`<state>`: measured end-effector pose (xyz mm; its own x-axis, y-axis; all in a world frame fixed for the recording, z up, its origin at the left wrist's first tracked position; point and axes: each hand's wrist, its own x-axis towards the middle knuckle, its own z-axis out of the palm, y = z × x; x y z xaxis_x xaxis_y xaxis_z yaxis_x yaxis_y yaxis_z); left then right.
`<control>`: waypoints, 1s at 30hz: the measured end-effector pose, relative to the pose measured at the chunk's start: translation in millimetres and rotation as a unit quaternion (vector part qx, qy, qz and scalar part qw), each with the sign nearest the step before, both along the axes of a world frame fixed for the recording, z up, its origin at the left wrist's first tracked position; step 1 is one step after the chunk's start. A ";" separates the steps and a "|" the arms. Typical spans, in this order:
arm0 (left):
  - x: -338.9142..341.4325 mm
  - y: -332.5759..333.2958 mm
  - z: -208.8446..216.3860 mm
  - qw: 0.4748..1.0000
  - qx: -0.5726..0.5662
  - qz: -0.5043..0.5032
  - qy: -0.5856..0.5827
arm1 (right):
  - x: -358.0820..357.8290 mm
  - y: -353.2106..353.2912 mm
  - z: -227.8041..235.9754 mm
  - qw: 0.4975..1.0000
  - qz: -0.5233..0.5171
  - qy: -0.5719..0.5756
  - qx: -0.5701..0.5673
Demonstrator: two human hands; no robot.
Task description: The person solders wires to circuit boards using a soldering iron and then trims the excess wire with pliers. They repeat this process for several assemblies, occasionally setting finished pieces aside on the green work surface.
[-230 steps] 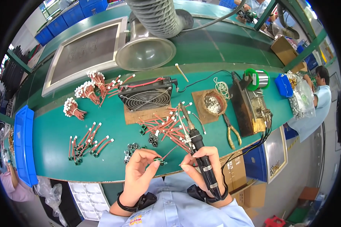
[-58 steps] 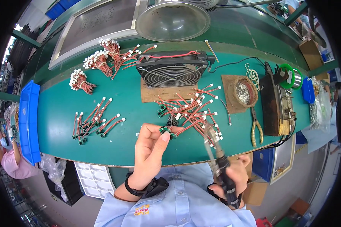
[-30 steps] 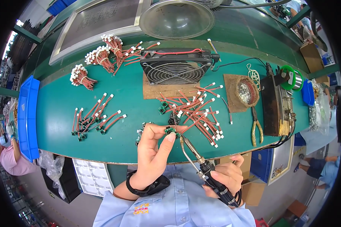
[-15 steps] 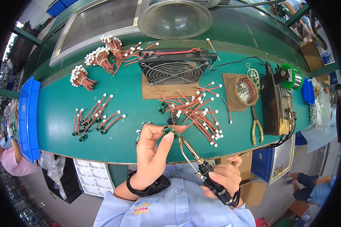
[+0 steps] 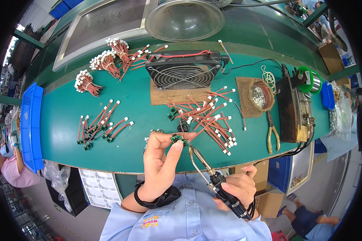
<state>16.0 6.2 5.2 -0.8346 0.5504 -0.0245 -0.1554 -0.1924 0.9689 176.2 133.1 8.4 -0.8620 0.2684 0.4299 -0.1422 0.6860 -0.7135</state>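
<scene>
Between its thumb and forefinger, my left hand [image 5: 161,156] pinches a small green circuit board [image 5: 176,138]. My right hand [image 5: 239,188] is closed round the black handle of a soldering iron [image 5: 225,195], which has a thin metal tube along its shaft. The iron's tip is at the right edge of the board; whether it touches cannot be seen. Red wires run from near the tip toward a loose pile of red-and-black wire leads [image 5: 213,116] with white connectors. More small circuit boards [image 5: 172,114] lie just beyond my left fingers, partly hidden.
A black fan [image 5: 181,72] stands behind the pile. Boards with wires attached [image 5: 96,130] lie at left, near a blue bin [image 5: 31,124]; bundled leads [image 5: 86,83] are farther back. At right are a round solder-scrap dish [image 5: 261,96], pliers [image 5: 273,136] and a solder spool [image 5: 309,81].
My left hand and the board have shifted very slightly left, and the iron's tip with them. In the background at lower right, a person has moved.
</scene>
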 end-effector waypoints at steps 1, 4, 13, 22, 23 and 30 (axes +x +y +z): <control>0.0 -0.1 -0.2 1.000 0.000 0.000 0.000 | 0.0 0.2 0.1 1.000 0.001 -0.002 0.002; 0.0 -0.8 -1.1 1.000 -0.004 -0.005 -0.002 | 0.2 0.5 -0.1 1.000 0.002 -0.003 0.004; -1.5 -2.3 2.7 1.000 -0.004 0.006 0.001 | 3.8 3.0 0.8 1.000 0.006 0.019 -0.007; -6.4 -7.1 13.8 0.987 0.067 -0.046 -0.142 | 1.9 25.1 -34.5 0.957 -0.276 0.086 -0.015; -6.1 -7.8 13.8 0.986 0.074 -0.049 -0.140 | -7.8 33.9 -36.8 0.946 -0.320 0.034 -0.031; -26.6 -51.6 -4.6 0.997 0.080 0.022 -0.013 | -21.1 41.5 -39.1 0.926 -0.365 0.006 -0.102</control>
<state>-10.5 -45.4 0.6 -0.8578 0.5124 0.0387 -0.1678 -0.3505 0.9214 155.1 174.7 -30.7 -0.4156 0.8534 0.3146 0.2977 0.4545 -0.8395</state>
